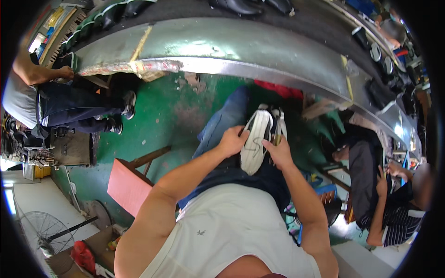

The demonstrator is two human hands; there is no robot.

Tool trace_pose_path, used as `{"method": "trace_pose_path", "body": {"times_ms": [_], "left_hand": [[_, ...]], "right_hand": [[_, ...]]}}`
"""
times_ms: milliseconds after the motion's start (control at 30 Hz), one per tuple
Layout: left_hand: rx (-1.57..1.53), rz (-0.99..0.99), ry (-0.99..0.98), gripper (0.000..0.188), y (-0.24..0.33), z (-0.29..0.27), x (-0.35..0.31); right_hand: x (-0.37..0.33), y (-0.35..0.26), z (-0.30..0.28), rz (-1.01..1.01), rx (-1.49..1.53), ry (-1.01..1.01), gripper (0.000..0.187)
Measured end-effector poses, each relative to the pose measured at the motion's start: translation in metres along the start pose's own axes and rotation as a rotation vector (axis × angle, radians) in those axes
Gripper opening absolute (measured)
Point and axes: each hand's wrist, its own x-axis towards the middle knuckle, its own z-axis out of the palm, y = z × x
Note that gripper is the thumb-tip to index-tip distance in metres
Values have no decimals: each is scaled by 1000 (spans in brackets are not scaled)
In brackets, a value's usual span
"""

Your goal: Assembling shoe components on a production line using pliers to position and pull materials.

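Observation:
A shoe (252, 160) lies bottom up over my lap, its white underside bearing a dark handwritten mark and its edges dark. My left hand (232, 141) is closed on its left edge. On the other side my right hand (279, 152) is closed too, thumb pressed against the shoe's right edge. Just beyond the right hand shows a second white and black piece (283, 127), partly covered. A slim yellowish thing by the right thumb is too small to name. The fingers under the shoe are hidden.
A long metal-edged conveyor bench (208, 44) curves across ahead, with black shoes (236, 6) on it. A stool with a pink seat (127, 185) stands at left, a fan (44, 234) lower left. One person (23, 99) is at left, others (398, 204) at right.

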Motion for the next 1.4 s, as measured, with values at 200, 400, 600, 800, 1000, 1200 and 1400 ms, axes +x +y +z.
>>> {"method": "trace_pose_path", "body": {"times_ms": [200,400,600,800,1000,1200,1400], "left_hand": [[-471,43,-150,66,10,8,-4],[-487,86,-156,107,-2,31,-21],[-468,49,-137,111,-13,45,-21],[-429,58,-201,121,3,40,-35],[-290,69,-237,123,2,27,-40],[-140,120,-192,115,-4,32,-32],[331,289,-312,108,40,-30,-20]], "right_hand": [[-3,1,-41,0,-71,-225,42],[-51,-14,-91,15,-225,-511,33],[-52,-33,-95,-364,-610,-517,47],[-46,-51,-93,-754,-839,-368,50],[-42,-44,-74,-398,-575,-761,33],[-47,-51,-84,-560,-715,-463,49],[-61,-64,-125,-344,-525,-418,50]]}}
